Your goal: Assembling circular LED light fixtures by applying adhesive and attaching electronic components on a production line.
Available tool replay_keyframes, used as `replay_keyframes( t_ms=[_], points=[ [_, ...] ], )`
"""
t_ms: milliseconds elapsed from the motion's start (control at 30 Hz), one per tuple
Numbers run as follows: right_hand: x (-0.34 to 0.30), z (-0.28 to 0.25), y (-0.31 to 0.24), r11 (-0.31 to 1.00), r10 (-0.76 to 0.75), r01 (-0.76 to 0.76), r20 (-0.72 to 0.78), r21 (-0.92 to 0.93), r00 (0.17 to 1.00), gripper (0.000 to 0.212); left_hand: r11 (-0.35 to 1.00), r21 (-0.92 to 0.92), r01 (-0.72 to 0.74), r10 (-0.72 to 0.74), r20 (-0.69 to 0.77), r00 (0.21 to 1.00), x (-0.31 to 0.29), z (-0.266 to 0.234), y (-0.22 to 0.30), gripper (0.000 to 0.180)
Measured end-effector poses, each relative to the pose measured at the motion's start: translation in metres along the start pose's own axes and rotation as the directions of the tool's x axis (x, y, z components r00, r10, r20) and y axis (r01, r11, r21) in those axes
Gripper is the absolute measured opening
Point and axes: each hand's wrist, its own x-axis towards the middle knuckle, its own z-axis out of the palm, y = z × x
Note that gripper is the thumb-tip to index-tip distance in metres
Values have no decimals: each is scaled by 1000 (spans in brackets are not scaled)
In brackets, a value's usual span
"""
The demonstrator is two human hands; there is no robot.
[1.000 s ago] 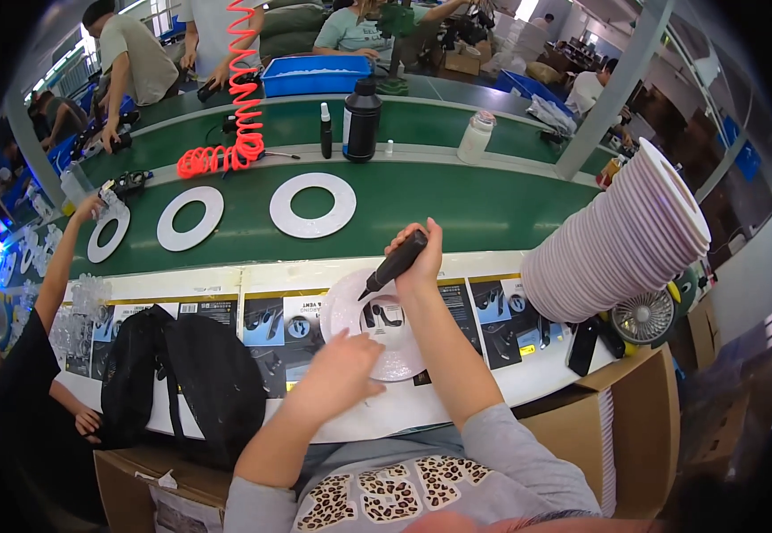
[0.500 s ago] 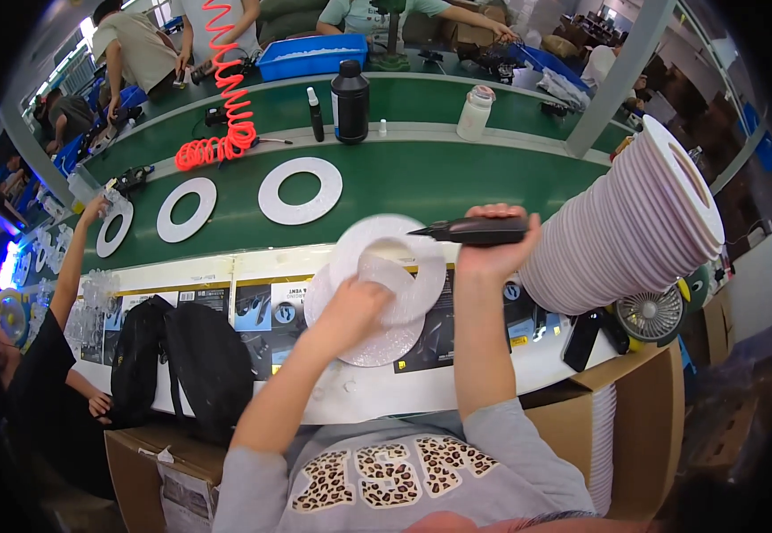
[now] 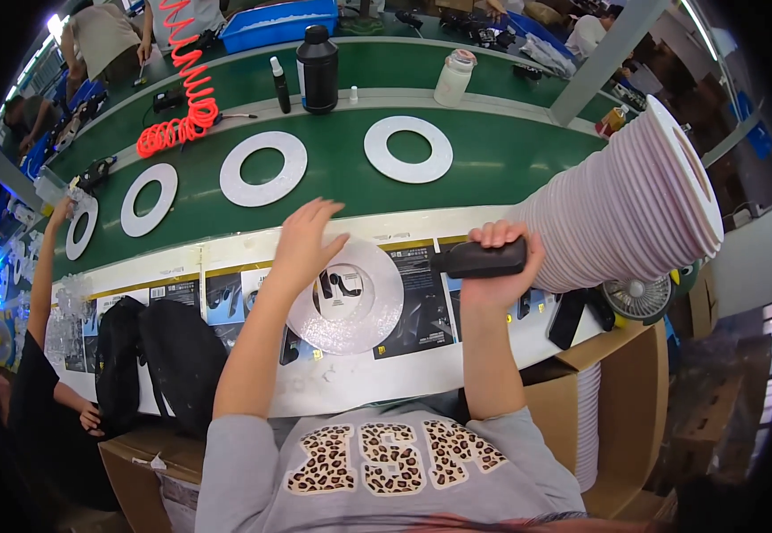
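Note:
My left hand (image 3: 308, 242) is open over the far left rim of a glossy white ring (image 3: 381, 322). Its fingers are spread and nothing is in them; I cannot tell whether the palm touches the ring. The ring lies flat on the white bench edge, over dark printed sheets (image 3: 414, 311). Through its hole a patch of print shows. To the right, my right hand (image 3: 503, 275) is closed around a black handheld tool (image 3: 485, 258), held level with its nose pointing left. Another white ring (image 3: 442, 158) rests on the green surface beyond my hands.
More white rings (image 3: 291, 176) lie along the green surface to the left. A tall leaning stack of rings (image 3: 604, 209) stands at right, near a small fan (image 3: 639, 298) and phone (image 3: 566, 320). Black bags (image 3: 182, 355) sit at left. Bottles and a jar (image 3: 454, 78) line the ledge.
Two rings overlapped under my left hand; now one is on the bench and another lies on the green surface. My left hand has opened. The view has shifted slightly.

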Motion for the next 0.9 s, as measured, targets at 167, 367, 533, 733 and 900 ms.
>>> replay_keyframes(
  t_ms=[167,367,533,733,900],
  points=[
    [-26,0,14,990,138,-138,-31,-10,990,34,984,119,135,-144,69,987,-63,4,-8,59],
    [-47,-12,14,979,120,-95,138,-178,983,39,997,-39,71,-66,121,990,-84,16,16,54],
    [-51,-25,22,965,108,-53,204,-258,973,45,955,-284,84,-96,-27,995,-83,17,-3,42],
    [-43,-25,37,926,192,-104,214,-364,958,42,753,-600,271,-410,-105,906,-80,30,-37,20],
    [-40,-28,40,907,244,-149,205,-393,948,42,732,-623,277,-436,-115,892,-79,33,-39,18]
  ],
)
